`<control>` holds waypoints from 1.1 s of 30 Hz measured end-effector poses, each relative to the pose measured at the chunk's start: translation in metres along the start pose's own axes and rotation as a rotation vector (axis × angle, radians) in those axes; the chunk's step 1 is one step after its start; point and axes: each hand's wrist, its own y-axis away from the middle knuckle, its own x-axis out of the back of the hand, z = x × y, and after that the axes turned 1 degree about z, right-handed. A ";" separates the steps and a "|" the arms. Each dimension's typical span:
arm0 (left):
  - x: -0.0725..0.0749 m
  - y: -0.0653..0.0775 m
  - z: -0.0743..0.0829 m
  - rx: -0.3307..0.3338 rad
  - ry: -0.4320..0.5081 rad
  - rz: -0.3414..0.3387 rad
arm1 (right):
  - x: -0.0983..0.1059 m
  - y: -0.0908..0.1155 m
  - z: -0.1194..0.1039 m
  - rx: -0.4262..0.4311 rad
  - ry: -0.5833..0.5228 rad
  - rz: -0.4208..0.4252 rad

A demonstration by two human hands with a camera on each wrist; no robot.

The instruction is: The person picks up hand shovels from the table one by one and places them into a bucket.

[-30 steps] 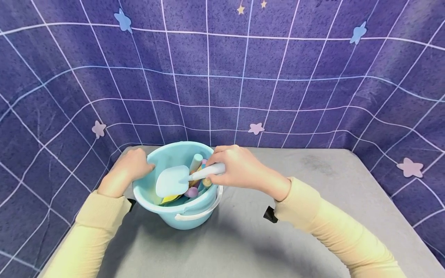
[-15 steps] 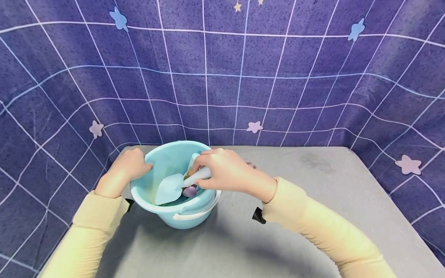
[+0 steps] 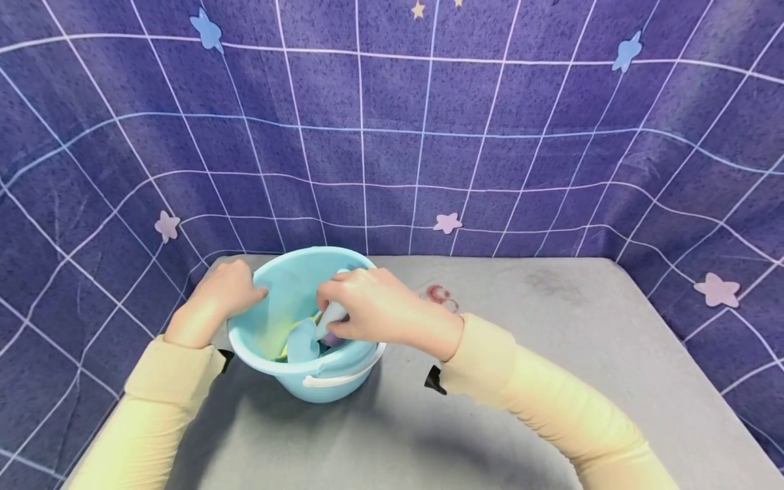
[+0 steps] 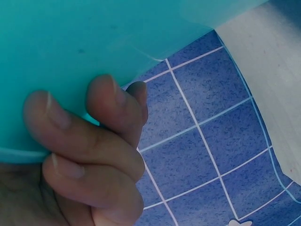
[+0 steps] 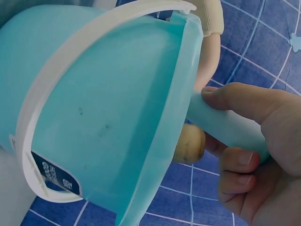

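Note:
A light-blue bucket (image 3: 331,389) stands on the grey surface, its white handle (image 3: 337,381) hanging down at the front. My left hand (image 3: 226,296) grips the bucket's left rim; in the left wrist view its fingers curl against the blue wall. Over the bucket's right side, my right hand (image 3: 373,306) holds a pale-blue toy shovel (image 3: 303,342) by its thick handle, blade tilted down inside. Yellow and purple items lie partly hidden under the blade. From the right wrist, a rounded tan end (image 5: 190,143) pokes past the rim beside the shovel handle.
Grey cloth (image 3: 551,354) covers the surface, with a small reddish mark (image 3: 439,295) behind the right forearm. A purple gridded curtain (image 3: 392,156) with stars hangs at the back and both sides.
My right hand has moved left and lowered the shovel deeper into the bucket, its blade tipping downward. The reddish mark has come into view. My left hand stays on the rim.

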 end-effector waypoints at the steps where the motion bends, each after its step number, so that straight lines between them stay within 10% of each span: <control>1: 0.000 0.000 0.000 0.000 0.000 0.001 | -0.001 -0.001 -0.001 0.010 0.008 0.004; 33: 0.000 0.000 -0.001 -0.002 0.022 0.005 | -0.026 -0.015 -0.027 0.039 0.274 -0.099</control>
